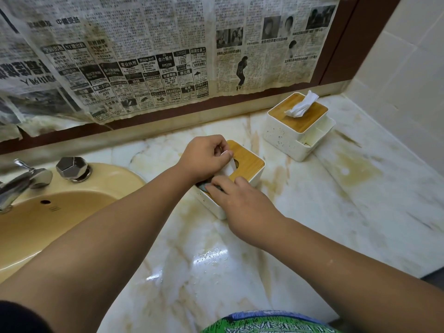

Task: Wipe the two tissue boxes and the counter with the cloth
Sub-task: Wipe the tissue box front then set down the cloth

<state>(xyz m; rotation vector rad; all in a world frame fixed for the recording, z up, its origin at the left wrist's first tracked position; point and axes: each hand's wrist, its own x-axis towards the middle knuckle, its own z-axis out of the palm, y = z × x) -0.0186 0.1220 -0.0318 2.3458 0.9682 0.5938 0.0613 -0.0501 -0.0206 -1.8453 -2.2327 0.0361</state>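
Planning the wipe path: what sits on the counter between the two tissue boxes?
Nothing: in the head view only bare, stained counter separates the near box from the far box.

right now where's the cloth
Head view, centre: the cloth is under the right hand on the near tissue box, right of the sink.

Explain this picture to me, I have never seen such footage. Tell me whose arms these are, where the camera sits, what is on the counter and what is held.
No machine here: a person works bare-handed, and one camera worn on their head looks down at the hands. The left hand pinches a tissue at the near tissue box. The right hand holds a dark cloth against that box. A second tissue box stands farther back on the marble counter. A yellow sink is on the left.
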